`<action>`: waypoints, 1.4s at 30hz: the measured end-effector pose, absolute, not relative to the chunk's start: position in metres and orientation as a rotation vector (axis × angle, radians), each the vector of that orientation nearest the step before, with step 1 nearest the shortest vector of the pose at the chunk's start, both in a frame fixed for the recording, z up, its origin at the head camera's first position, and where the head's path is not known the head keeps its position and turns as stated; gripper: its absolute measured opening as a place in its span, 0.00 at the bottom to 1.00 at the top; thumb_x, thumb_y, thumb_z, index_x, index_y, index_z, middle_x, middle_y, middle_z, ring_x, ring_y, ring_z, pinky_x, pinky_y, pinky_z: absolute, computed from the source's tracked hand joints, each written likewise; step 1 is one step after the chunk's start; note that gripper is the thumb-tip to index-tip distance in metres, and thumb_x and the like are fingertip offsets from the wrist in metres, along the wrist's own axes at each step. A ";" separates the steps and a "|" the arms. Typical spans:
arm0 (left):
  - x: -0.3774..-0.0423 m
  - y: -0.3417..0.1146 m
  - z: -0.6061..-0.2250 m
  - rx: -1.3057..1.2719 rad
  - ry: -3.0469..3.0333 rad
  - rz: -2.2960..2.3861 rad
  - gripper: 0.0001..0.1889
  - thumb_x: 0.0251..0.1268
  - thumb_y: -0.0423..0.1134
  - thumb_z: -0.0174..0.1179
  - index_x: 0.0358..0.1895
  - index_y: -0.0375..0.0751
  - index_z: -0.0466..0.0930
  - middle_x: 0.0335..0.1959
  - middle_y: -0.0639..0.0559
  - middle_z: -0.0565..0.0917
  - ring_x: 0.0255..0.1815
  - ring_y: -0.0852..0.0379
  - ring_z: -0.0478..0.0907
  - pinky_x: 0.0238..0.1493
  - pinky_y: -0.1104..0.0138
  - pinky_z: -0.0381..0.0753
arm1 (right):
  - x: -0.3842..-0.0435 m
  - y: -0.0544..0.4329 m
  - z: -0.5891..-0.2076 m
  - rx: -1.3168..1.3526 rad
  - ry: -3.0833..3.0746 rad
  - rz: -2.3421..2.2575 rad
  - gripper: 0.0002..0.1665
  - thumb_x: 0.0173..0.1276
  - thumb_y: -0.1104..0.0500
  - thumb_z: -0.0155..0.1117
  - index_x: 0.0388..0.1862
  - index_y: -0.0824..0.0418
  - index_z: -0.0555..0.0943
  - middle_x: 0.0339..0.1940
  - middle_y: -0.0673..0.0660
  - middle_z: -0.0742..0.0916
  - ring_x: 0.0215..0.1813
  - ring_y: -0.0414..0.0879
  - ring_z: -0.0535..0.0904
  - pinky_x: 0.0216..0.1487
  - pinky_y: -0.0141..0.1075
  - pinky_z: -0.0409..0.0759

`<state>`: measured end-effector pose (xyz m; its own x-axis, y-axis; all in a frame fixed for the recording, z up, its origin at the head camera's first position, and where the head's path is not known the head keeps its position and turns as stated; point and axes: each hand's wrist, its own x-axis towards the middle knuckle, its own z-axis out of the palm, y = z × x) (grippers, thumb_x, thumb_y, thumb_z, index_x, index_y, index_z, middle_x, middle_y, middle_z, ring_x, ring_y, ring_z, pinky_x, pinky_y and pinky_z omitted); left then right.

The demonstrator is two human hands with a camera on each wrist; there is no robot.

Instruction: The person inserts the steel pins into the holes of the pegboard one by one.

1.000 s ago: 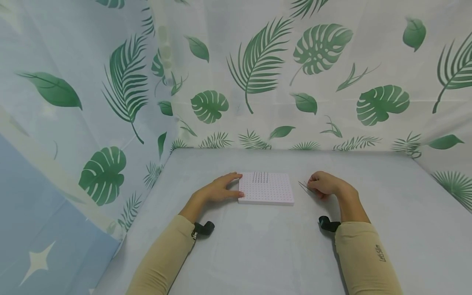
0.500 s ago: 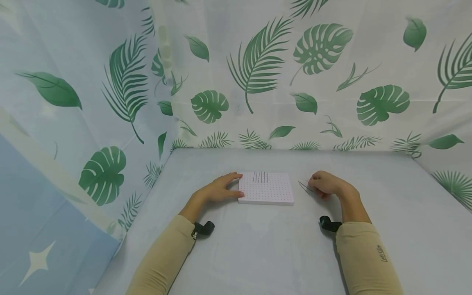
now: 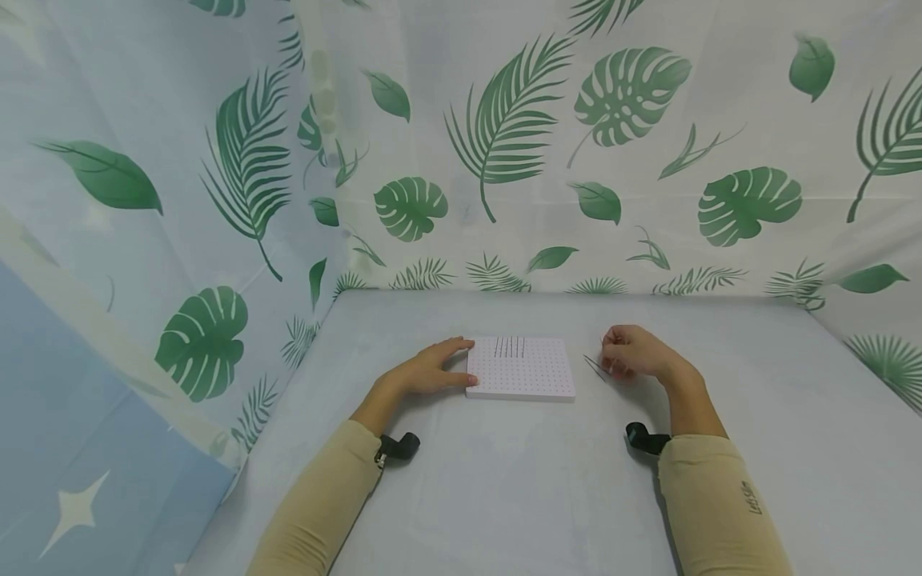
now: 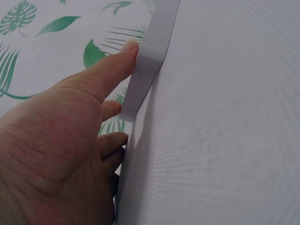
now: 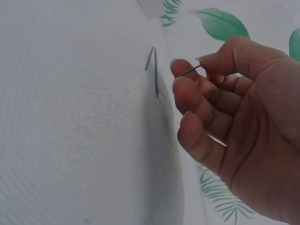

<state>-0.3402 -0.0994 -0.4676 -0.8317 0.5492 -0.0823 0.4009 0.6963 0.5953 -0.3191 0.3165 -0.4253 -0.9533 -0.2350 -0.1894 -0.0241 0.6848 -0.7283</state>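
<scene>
In the right wrist view, your right hand (image 5: 248,108) pinches a slim metal pin (image 5: 190,71) between thumb and fingertip at the upper right; the pin's long axis slants from lower left to upper right, one end showing just past your thumb. Left of your fingertips, two loose pins (image 5: 156,75) lie on the table (image 3: 504,488), close at their upper ends and spreading downward in a narrow V; in the head view they run from upper left to lower right, just beside your right hand.

Your left hand (image 3: 426,370), thumb and fingers spread, touches the left edge of the white perforated board (image 3: 529,379) at the middle of the head frame. The board's long axis runs left to right. A row of dark pins (image 3: 510,346) stands in its upper left part, side by side. Behind hangs a leaf-printed cloth (image 3: 533,192).
</scene>
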 end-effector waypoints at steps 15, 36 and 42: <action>-0.330 -0.100 -0.454 0.751 2.641 0.871 0.46 0.65 0.67 0.65 0.82 0.55 0.60 0.86 0.49 0.55 0.87 0.45 0.49 0.85 0.45 0.49 | -0.319 0.305 -0.419 -0.271 2.661 -1.246 0.08 0.80 0.61 0.53 0.47 0.67 0.74 0.40 0.63 0.89 0.33 0.51 0.83 0.34 0.40 0.84; -0.328 -0.099 -0.453 0.742 2.647 0.875 0.46 0.66 0.67 0.64 0.83 0.55 0.60 0.86 0.49 0.55 0.87 0.45 0.49 0.85 0.45 0.49 | -0.320 0.266 -0.411 -0.371 2.779 -1.466 0.09 0.79 0.60 0.57 0.47 0.66 0.75 0.43 0.70 0.88 0.32 0.51 0.82 0.32 0.35 0.85; -0.329 -0.099 -0.454 0.734 2.650 0.862 0.46 0.65 0.68 0.64 0.83 0.56 0.60 0.86 0.50 0.55 0.87 0.45 0.48 0.85 0.45 0.49 | -0.322 0.257 -0.414 -0.408 2.770 -1.566 0.09 0.80 0.62 0.57 0.50 0.68 0.75 0.45 0.73 0.86 0.38 0.53 0.86 0.37 0.38 0.90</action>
